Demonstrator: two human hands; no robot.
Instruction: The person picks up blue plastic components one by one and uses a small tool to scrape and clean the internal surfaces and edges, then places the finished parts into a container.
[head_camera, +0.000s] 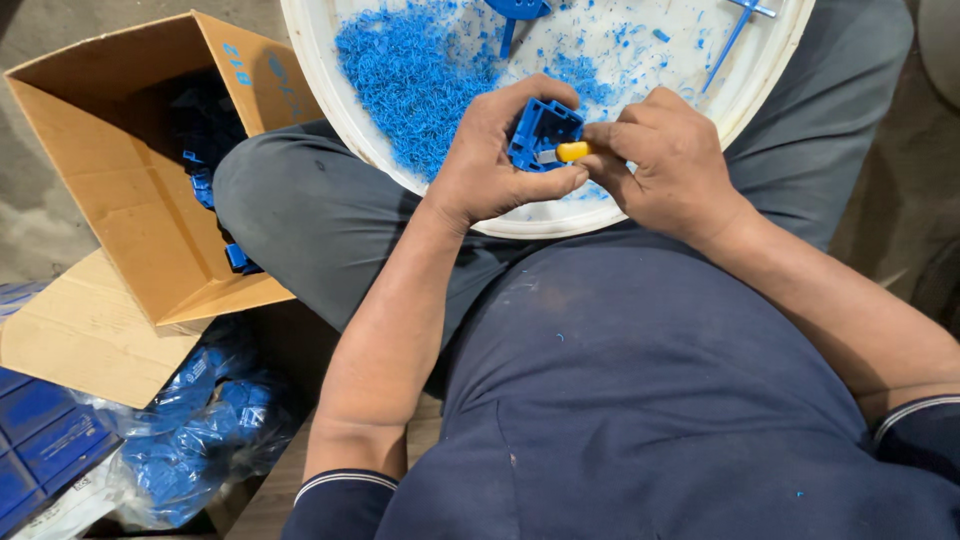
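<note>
Dark navy fabric of the person's shirt (640, 400) is filling the lower frame, nearest the lens, with grey trousers (320, 220) showing over crossed legs beyond it. Both hands are working above a round white plastic basin (330, 95) that is resting on the lap. The left hand (490, 160) is curling closed around a small square blue plastic moulded part (540, 130), thumb pressing its lower edge and fingers wrapping its far side. The right hand (665, 160) is pinching shut on a small yellow-handled trimming tool (572, 151), whose tip is touching the part's near edge. A heap of fine blue plastic shavings (410, 65) is lying in the basin just beyond the left hand, with thinner scatter across the white bottom and two blue plastic sprue pieces (735, 25) near the far rim.

To the person's left, an open brown cardboard box (130, 170) is tilting against the knee, holding more blue parts (205, 140) in its shadowed interior. Below it, a clear plastic bag of blue pieces (200, 430) is slumping beside flat blue trays (45, 440). Bare, dusty grey concrete floor (30, 230) is showing around the box.
</note>
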